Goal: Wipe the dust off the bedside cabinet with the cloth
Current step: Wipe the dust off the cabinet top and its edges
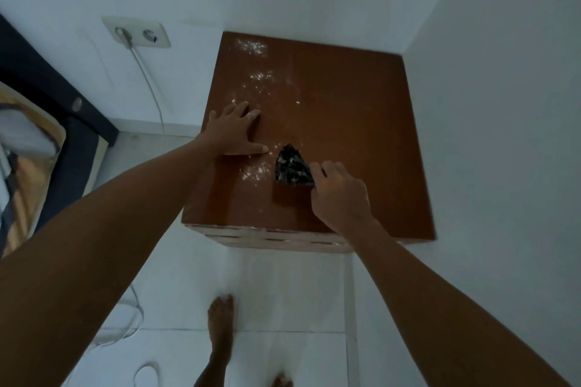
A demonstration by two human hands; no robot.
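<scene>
right hand [338, 195] pinching the dark cloth [292, 169] on the cabinet top [345, 110]
left hand [232, 132] lies spread flat beside white dust [254, 172], perhaps powder.

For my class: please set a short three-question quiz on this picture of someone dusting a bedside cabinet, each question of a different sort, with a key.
1. True or false: the left hand lies flat and open on the cabinet top.
2. Multiple choice: the right hand holds a) a white sponge b) a dark cloth c) a brush.
3. Fill in: most of the white dust lies on the ___ half of the top, as the person sees it.

Key
1. True: palm down, fingers spread, beside the dust.
2. b: it grips the cloth at its edge, against the top.
3. Left: patches run from the far corner to the near one.
</scene>
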